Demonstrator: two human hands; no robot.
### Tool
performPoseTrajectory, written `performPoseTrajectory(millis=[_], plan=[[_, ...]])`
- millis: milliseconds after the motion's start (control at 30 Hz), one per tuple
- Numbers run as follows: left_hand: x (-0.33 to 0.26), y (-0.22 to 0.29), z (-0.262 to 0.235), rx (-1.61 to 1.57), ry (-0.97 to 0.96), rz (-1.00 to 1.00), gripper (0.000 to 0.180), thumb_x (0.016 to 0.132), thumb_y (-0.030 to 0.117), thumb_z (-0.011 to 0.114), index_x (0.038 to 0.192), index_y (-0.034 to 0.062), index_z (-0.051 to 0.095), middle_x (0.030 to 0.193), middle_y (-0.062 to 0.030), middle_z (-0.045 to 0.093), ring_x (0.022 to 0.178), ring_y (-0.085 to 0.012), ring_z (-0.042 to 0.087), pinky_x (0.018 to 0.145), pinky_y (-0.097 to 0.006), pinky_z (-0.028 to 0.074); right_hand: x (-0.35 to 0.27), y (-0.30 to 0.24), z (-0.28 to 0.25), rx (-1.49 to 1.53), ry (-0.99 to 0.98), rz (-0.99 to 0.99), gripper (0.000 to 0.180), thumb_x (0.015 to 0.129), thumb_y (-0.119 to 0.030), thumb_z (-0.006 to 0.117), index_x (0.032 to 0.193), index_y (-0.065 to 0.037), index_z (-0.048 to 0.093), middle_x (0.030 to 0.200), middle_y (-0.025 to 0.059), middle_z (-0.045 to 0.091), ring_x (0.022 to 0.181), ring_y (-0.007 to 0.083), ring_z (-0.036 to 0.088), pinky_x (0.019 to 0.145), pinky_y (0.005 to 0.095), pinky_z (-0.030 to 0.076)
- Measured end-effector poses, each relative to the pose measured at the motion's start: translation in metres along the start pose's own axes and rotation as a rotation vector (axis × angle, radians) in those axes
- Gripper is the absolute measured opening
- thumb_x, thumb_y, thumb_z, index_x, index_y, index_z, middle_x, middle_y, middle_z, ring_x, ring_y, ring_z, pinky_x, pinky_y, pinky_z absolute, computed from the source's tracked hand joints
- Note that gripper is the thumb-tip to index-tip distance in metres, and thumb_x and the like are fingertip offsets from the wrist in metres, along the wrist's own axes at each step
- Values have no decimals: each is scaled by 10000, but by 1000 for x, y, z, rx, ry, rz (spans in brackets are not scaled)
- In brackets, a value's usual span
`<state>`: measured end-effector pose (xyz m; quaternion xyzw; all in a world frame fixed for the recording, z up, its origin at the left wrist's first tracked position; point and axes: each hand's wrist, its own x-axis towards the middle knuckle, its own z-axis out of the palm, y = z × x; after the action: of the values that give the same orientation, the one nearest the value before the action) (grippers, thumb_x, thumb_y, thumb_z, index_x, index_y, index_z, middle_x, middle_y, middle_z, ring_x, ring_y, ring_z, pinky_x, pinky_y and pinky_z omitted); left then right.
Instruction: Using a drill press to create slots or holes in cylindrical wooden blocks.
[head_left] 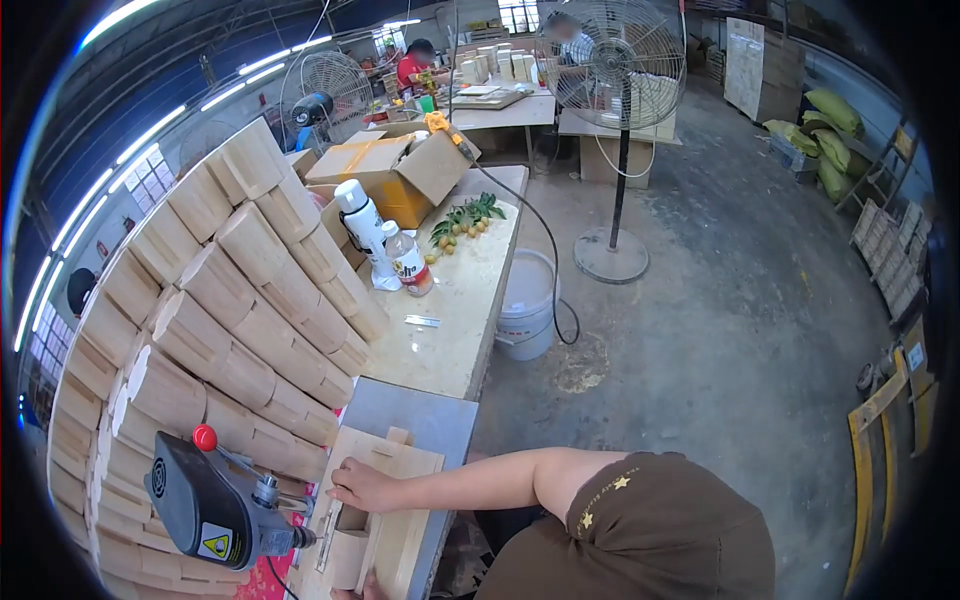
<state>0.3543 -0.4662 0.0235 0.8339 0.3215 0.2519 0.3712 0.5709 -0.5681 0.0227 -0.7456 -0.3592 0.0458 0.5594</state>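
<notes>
My right hand [362, 487] reaches in over a pale wooden jig board [405, 520], its fingers bent at the far end of a curved wooden block [349, 558]. What its fingertips pinch, if anything, is hidden. Only a few fingertips of my left hand [371, 588] show at the lower edge, closed on the near end of that block. Along the block's left side runs a narrow metal strip [325, 540]. Just left of it is a dark drill press [215, 510] with a red-knobbed lever [205, 437], its chuck [303, 537] close to the block.
Curved wooden pieces [230, 290] stand stacked high on the left. A white spray bottle [362, 225], a drink bottle [407, 262], leafy fruit [465, 225] and a cardboard box [390, 175] sit on the bench. Beyond are a bucket [527, 300], a standing fan [615, 60] and two people.
</notes>
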Motion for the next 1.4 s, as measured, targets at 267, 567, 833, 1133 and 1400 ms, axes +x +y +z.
performPoseTrajectory(millis=[267, 567, 833, 1133, 1400], plan=[[-5, 4, 3, 86, 8, 154, 399, 693, 8, 734, 1052, -76, 582, 979, -221, 596, 884, -282, 570, 772, -352, 463, -9, -5, 9, -85, 117, 52, 345, 813, -354, 623, 972, -62, 531, 976, 205, 469, 926, 355, 476, 806, 399, 415], [9, -31, 19, -86, 63, 174, 328, 694, -69, 610, 1012, -25, 543, 1017, -110, 535, 886, -208, 535, 817, -322, 418, 19, -6, -11, 61, 256, -34, 382, 827, -318, 607, 1060, -33, 502, 1056, 189, 452, 1039, 362, 423, 895, 412, 352], [8, -25, 17, -276, 4, 185, 350, 689, -88, 609, 1026, -20, 549, 931, -84, 553, 901, -191, 526, 796, -313, 422, 135, -205, -98, 51, 330, -536, 358, 878, -315, 513, 1063, -8, 517, 1062, 192, 501, 1051, 342, 465, 895, 411, 383], [0, -28, 18, 51, 182, 195, 419, 575, -3, 720, 974, -19, 595, 965, -143, 548, 978, -297, 509, 731, -385, 473, 112, -226, -89, -1026, -113, -385, 137, 670, -139, 589, 729, -90, 702, 787, 134, 670, 761, 289, 656, 660, 420, 521], [9, -20, 8, 189, 219, 233, 488, 532, 179, 797, 985, 95, 636, 726, -43, 529, 717, -254, 518, 648, -373, 405, 32, -189, -102, -822, 34, -616, 222, 832, -245, 580, 899, -54, 672, 673, 136, 618, 585, 246, 600, 525, 350, 442]])
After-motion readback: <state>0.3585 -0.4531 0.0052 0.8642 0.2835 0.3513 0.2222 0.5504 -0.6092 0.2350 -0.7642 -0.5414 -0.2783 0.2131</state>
